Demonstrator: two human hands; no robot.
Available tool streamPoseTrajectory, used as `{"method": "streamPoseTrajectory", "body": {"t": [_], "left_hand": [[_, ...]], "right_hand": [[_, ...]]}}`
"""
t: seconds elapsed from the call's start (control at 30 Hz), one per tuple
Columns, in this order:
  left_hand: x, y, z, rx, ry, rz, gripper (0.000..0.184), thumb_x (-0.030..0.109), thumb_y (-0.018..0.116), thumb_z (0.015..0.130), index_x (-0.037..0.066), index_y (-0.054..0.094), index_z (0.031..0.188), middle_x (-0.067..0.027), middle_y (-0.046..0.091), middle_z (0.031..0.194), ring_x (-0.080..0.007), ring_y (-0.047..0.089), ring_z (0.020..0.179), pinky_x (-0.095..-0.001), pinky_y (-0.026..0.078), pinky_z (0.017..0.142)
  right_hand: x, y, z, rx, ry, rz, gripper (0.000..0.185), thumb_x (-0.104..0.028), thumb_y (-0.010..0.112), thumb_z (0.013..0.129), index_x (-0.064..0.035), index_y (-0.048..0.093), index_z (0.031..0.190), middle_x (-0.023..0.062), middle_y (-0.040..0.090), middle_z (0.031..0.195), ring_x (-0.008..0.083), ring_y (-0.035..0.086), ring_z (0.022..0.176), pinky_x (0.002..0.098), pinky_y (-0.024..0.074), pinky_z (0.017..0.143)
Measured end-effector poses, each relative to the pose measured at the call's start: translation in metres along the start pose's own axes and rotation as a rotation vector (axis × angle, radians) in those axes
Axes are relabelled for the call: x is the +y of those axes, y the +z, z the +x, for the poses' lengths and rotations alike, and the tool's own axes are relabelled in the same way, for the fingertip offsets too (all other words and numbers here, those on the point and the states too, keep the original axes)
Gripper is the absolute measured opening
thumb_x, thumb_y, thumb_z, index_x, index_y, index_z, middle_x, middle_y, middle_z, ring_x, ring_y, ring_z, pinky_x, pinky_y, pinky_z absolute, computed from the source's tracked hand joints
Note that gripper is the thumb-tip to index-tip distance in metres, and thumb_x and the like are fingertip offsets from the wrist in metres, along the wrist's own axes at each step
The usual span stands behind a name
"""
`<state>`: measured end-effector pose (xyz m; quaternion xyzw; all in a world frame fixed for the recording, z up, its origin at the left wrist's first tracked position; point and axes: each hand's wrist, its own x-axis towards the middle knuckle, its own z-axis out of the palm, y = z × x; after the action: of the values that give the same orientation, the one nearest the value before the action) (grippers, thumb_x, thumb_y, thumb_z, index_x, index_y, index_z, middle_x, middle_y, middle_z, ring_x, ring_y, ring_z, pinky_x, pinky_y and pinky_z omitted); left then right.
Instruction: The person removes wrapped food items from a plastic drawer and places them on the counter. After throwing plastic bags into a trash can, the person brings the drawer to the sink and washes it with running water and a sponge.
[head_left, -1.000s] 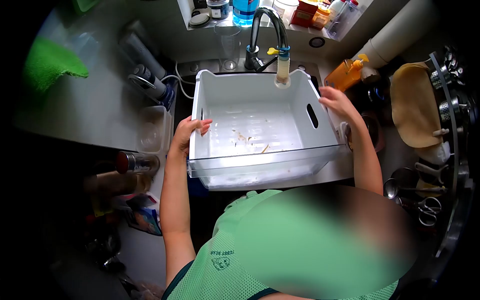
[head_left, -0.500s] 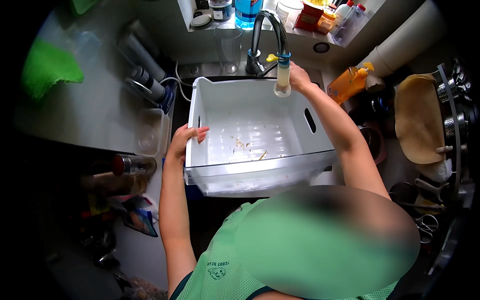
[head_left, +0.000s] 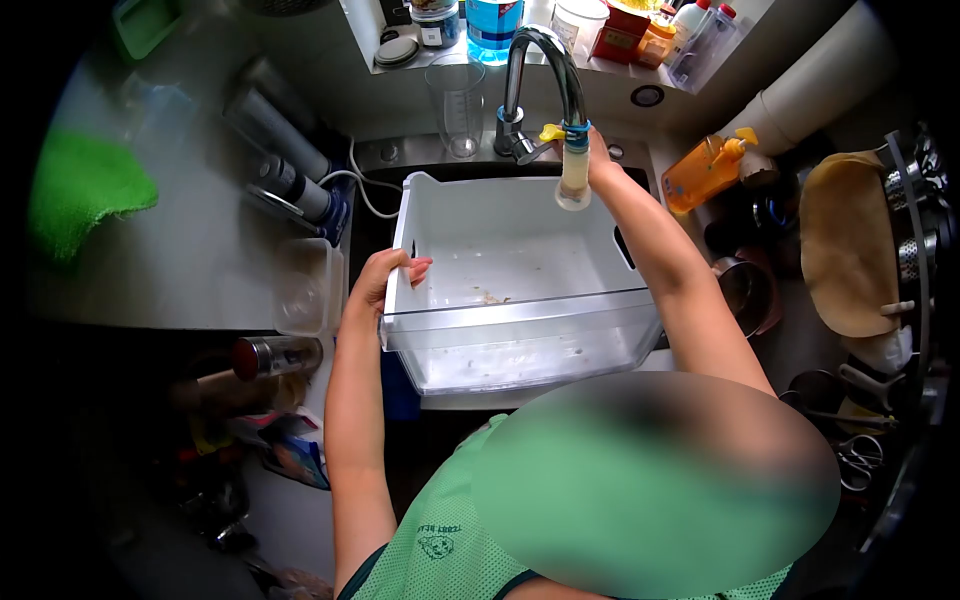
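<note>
A white fridge drawer with a clear front panel sits tilted over the sink, with brown crumbs on its floor near the front. My left hand grips the drawer's left wall at the handle slot, fingertips showing inside. My right hand is up at the chrome faucet, behind the spout's clear end piece. Its fingers are mostly hidden there, so I cannot tell what they hold. No water stream is visible below the spout.
An orange pump bottle and a pot stand on the right. A clear measuring jug is behind the sink. To the left are a clear plastic container and a green cloth. Bottles and jars line the sill.
The drawer has tipped, so its clear front shows more and less of its floor is visible. My left hand stays on its side; my right hand remains by the spout. The view has shifted slightly.
</note>
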<state>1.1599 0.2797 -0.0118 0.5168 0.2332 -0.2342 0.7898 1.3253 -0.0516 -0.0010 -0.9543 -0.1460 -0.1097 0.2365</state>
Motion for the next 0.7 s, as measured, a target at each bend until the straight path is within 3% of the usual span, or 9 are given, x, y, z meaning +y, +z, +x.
{"method": "streamPoseTrajectory", "body": {"t": [0.1, 0.3, 0.63, 0.7], "left_hand": [[0.001, -0.003, 0.011, -0.012, -0.040, 0.001, 0.022, 0.001, 0.049, 0.067, -0.014, 0.053, 0.083, -0.0242, 0.059, 0.095, -0.0187, 0.063, 0.071, -0.0257, 0.053, 0.066], [0.004, -0.003, 0.020, -0.002, -0.075, -0.008, 0.029, 0.004, 0.050, 0.066, -0.015, 0.053, 0.088, -0.0234, 0.060, 0.096, -0.0194, 0.064, 0.073, -0.0263, 0.053, 0.067], [0.005, -0.004, 0.031, -0.002, -0.090, -0.008, 0.033, 0.005, 0.050, 0.065, -0.016, 0.051, 0.091, -0.0231, 0.060, 0.095, -0.0194, 0.065, 0.073, -0.0261, 0.053, 0.068], [0.005, -0.007, 0.032, -0.077, -0.125, 0.065, 0.063, 0.011, 0.048, 0.066, -0.020, 0.028, 0.118, -0.0240, 0.054, 0.110, -0.0158, 0.064, 0.073, -0.0260, 0.043, 0.089]], "right_hand": [[0.004, -0.001, -0.003, 0.016, -0.064, 0.075, 0.021, -0.025, 0.056, 0.073, -0.0068, 0.060, 0.083, 0.0159, 0.062, 0.080, 0.0340, 0.059, 0.078, 0.0381, 0.0475, 0.070], [0.000, -0.001, -0.004, 0.042, 0.004, 0.200, 0.021, -0.026, 0.056, 0.075, -0.0062, 0.059, 0.082, 0.0166, 0.061, 0.080, 0.0356, 0.057, 0.078, 0.0385, 0.0466, 0.069], [0.011, 0.010, 0.002, -0.015, 0.034, 0.115, 0.024, -0.028, 0.056, 0.076, -0.0060, 0.060, 0.083, 0.0179, 0.061, 0.079, 0.0362, 0.057, 0.076, 0.0371, 0.0454, 0.067], [0.016, 0.013, 0.003, -0.028, 0.018, 0.087, 0.024, -0.029, 0.057, 0.076, -0.0067, 0.060, 0.083, 0.0181, 0.061, 0.078, 0.0360, 0.057, 0.076, 0.0368, 0.0453, 0.067]]}}
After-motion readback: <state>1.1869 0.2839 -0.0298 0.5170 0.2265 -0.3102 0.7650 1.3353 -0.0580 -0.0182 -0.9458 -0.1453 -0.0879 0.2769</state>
